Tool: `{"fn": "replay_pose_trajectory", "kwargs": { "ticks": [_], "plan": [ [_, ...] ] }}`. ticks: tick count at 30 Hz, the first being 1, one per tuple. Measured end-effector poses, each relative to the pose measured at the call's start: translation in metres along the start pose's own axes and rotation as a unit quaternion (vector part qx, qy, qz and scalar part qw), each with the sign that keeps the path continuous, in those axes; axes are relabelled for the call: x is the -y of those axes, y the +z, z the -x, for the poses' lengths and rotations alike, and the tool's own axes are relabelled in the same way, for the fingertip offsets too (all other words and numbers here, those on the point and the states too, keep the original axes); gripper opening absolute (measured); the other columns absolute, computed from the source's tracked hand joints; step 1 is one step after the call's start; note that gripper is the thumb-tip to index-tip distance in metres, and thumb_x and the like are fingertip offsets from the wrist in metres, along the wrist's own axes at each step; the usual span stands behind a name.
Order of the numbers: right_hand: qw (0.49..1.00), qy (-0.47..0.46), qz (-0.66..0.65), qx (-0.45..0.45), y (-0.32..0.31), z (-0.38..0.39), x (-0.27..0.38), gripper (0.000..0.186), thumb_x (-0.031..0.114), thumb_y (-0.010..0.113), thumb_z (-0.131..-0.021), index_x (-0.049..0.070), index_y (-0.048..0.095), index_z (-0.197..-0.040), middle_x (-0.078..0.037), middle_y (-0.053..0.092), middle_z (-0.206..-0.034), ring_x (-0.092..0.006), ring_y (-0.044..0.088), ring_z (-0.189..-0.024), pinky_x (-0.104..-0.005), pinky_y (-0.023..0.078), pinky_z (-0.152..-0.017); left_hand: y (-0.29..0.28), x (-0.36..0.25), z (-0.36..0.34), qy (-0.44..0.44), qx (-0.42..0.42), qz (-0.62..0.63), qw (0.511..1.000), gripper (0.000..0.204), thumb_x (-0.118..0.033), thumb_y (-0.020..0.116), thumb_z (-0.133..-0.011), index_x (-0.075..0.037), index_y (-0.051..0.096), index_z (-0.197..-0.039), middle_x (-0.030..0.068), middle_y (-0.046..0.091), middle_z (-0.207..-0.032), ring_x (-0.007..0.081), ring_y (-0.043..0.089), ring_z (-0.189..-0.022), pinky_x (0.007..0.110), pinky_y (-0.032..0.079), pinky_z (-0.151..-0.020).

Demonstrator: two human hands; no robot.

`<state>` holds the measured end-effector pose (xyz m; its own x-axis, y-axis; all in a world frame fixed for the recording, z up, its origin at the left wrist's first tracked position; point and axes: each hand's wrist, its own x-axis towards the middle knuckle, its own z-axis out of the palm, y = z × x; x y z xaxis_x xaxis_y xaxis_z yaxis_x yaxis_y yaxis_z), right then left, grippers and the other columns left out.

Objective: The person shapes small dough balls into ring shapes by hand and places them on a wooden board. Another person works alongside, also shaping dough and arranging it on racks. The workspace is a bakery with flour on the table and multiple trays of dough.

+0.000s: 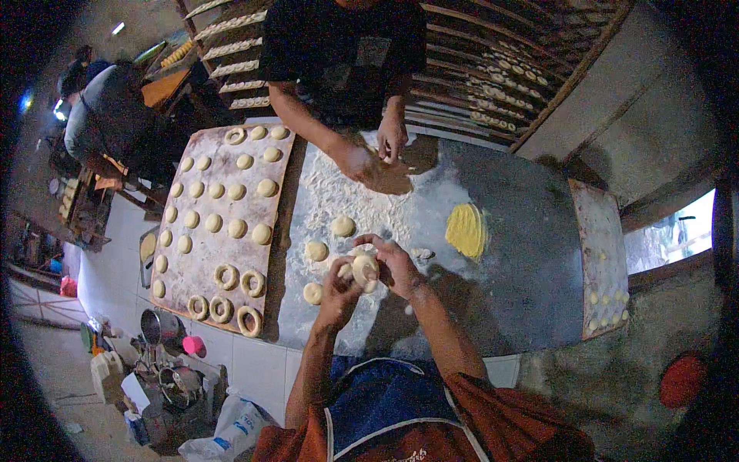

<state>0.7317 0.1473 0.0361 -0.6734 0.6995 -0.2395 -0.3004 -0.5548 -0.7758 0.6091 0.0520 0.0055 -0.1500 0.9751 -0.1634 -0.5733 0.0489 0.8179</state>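
Note:
A pale piece of dough [366,269] is held up between my two hands above the floured table [523,231]. Its left side rests in the curled fingers of my left hand [337,299]. My right hand [398,269] closes on the other side, fingers bent over it. Whether the piece has a hole cannot be made out. To the left of my hands lie a round dough ball [342,225], a second dough ball [315,251] and a third dough ball [312,293].
Left stands a wooden board [204,269] with several dough balls and dough rings. A yellow patch [466,231] lies on the table. Opposite, a co-worker's hands [391,142] hover over flour. Another board [596,254] leans right; racks [493,85] stand behind. Pans [160,327] sit lower left.

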Motion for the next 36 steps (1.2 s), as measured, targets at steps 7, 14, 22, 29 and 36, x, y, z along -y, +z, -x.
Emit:
{"fn": "replay_pose_trajectory", "kwargs": {
  "ticks": [7,14,22,29,36],
  "plan": [
    [0.984,-0.099,0.087,-0.12,-0.011,-0.006,-0.041,0.055,0.046,0.036,-0.097,0.002,0.059,-0.074,-0.008,0.058,-0.062,-0.0183,0.058,-0.053,-0.0333,0.046,-0.051,0.011,-0.001,-0.006,0.067,-0.075,0.264,0.959,0.036,-0.021,0.06,-0.081,-0.011,0.042,-0.111,0.0065,0.055,-0.097,0.0227,0.058,-0.093,0.035,0.051,-0.076],
    [0.894,-0.11,0.426,-0.081,-0.009,-0.028,-0.067,0.048,0.039,0.04,-0.098,0.0,0.064,-0.084,-0.009,0.064,-0.069,-0.0236,0.061,-0.059,-0.0341,0.049,-0.056,0.01,-0.007,-0.013,0.173,-0.188,-0.178,0.95,0.047,-0.048,0.044,-0.093,-0.002,0.044,-0.105,0.0055,0.045,-0.083,0.018,0.048,-0.08,0.027,0.038,-0.073],
    [0.847,-0.198,0.482,-0.109,0.028,-0.039,-0.082,0.042,0.034,0.048,-0.095,-0.002,0.062,-0.079,-0.012,0.062,-0.067,-0.0214,0.062,-0.062,-0.0366,0.048,-0.057,-0.046,-0.013,-0.019,0.205,-0.179,-0.299,0.914,0.033,-0.042,0.037,-0.097,-0.015,0.04,-0.078,-0.001,0.043,-0.077,0.0125,0.045,-0.065,0.028,0.036,-0.051],
    [0.689,-0.394,0.604,-0.075,0.04,-0.066,-0.112,0.041,0.032,0.051,-0.093,-0.005,0.061,-0.083,-0.013,0.06,-0.066,-0.0223,0.063,-0.065,-0.0394,0.051,-0.058,-0.078,-0.053,-0.02,0.297,-0.158,-0.521,0.784,0.04,-0.046,0.034,-0.097,-0.014,0.042,-0.075,-0.0009,0.041,-0.066,0.0185,0.044,-0.053,0.036,0.037,-0.047],
    [0.917,-0.129,0.377,-0.016,0.115,-0.072,-0.093,0.04,0.034,0.046,-0.096,0.002,0.061,-0.077,-0.007,0.055,-0.06,-0.02,0.05,-0.052,-0.0364,0.045,-0.056,-0.122,-0.071,-0.015,0.24,-0.182,-0.144,0.943,0.022,-0.017,0.057,-0.089,-0.006,0.043,-0.076,0.0042,0.04,-0.066,0.023,0.04,-0.054,0.036,0.036,-0.052]
  ]
}}
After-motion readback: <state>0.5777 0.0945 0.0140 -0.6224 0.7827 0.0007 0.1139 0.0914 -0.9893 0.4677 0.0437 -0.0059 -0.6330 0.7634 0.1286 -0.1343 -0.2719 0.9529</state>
